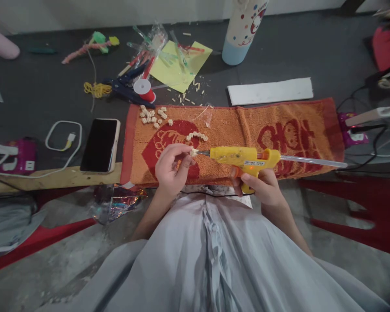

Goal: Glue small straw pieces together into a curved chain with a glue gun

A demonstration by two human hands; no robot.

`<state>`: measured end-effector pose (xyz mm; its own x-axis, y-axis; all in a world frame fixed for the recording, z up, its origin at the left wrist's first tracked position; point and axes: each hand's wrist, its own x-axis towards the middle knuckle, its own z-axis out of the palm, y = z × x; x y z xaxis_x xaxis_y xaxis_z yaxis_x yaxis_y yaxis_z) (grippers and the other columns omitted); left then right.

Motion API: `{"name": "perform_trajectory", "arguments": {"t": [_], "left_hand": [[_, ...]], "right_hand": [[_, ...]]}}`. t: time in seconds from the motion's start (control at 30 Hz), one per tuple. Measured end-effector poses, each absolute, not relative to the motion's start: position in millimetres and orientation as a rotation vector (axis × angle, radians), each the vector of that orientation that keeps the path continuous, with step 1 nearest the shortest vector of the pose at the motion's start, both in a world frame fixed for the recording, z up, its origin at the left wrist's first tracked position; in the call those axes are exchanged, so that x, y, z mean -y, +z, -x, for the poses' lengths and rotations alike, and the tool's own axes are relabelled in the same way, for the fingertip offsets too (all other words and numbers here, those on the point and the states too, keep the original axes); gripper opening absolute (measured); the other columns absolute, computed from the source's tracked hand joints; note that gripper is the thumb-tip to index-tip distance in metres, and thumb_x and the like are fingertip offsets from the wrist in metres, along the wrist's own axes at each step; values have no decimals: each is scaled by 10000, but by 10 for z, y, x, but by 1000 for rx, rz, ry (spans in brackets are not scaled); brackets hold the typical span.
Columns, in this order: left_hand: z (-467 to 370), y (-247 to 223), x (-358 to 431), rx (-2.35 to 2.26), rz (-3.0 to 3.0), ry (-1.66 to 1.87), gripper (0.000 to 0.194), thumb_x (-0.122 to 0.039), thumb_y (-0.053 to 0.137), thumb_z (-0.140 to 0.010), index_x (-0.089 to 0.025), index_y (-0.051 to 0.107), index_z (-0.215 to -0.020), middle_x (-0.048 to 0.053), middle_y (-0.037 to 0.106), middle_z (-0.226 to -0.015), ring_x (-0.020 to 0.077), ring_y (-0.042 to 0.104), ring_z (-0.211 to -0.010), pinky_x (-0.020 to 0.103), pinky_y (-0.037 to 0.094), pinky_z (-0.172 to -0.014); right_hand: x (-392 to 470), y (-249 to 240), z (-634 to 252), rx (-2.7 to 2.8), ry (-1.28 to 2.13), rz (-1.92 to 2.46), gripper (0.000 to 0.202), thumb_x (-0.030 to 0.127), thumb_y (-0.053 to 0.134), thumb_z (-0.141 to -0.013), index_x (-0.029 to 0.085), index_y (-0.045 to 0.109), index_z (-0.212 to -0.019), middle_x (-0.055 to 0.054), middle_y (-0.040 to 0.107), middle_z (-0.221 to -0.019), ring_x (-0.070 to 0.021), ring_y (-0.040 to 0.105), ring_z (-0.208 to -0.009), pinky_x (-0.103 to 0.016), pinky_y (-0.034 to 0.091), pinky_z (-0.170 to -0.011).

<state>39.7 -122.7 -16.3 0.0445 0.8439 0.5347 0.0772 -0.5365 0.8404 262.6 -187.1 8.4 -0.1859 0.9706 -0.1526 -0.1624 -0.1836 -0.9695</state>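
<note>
My right hand (261, 185) is wrapped round the handle of a yellow glue gun (234, 154), whose nozzle points left and has a clear glue stick (312, 161) in its back end. A small cream piece (194, 152) is pinched between the fingertips of my left hand (173, 169), right at the nozzle's tip. Just above, a curved strip of joined cream pieces (196, 135) lies on the orange and red towel (224, 125). More small cream clusters (147, 116) rest at the towel's upper left.
A phone (100, 145) and white cable (81, 138) lie left. Behind the towel are blue pliers (125, 86), a red thread spool (144, 90), yellow paper (169, 71), a white bar (269, 91) and a bottle (242, 34). Red chairs (370, 212) flank the table's front edge.
</note>
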Motion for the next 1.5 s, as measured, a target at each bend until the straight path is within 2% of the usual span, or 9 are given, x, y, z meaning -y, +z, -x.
{"name": "perform_trajectory", "arguments": {"t": [0.47, 0.63, 0.93, 1.13, 1.5], "left_hand": [[-391, -200, 1242, -995, -1724, 1538, 120, -247, 604, -948, -212, 660, -1048, 25, 660, -983, 56, 646, -640, 153, 569, -564], [-408, -175, 1247, -966, -1684, 1545, 123, -220, 617, -939, -219, 665, -1053, 13, 647, -972, 45, 645, -628, 146, 565, -564], [-436, -137, 1239, -950, -1631, 1596, 104, -213, 630, -930, -208, 678, -1023, 15, 643, -942, 46, 645, -606, 141, 544, -538], [-450, -131, 1245, -937, -1591, 1618, 129, -173, 626, -925, -217, 685, -1031, 15, 634, -942, 41, 643, -608, 135, 537, -537], [-452, -147, 1246, -989, -1603, 1591, 109, -225, 629, -930, -220, 683, -1025, 13, 635, -927, 38, 630, -599, 127, 534, -529]], "right_hand": [[1876, 96, -2631, 1104, 1552, 1140, 396, 517, 688, -857, 183, 656, -646, -4, 615, -531, -118, 563, -439, -229, 417, -412], [1867, 111, -2622, 1094, 1516, 1132, 348, 503, 692, -859, 186, 687, -716, 2, 626, -547, -113, 564, -434, -223, 416, -416], [1877, 92, -2623, 1141, 1514, 1165, 412, 528, 655, -877, 184, 657, -650, -2, 617, -539, -115, 553, -452, -232, 409, -427], [1872, 95, -2614, 1148, 1523, 1123, 362, 483, 652, -895, 186, 659, -688, 3, 614, -560, -112, 561, -473, -231, 410, -442], [1876, 106, -2629, 1154, 1533, 1166, 407, 532, 655, -873, 188, 647, -657, -3, 604, -551, -123, 551, -465, -250, 415, -439]]}}
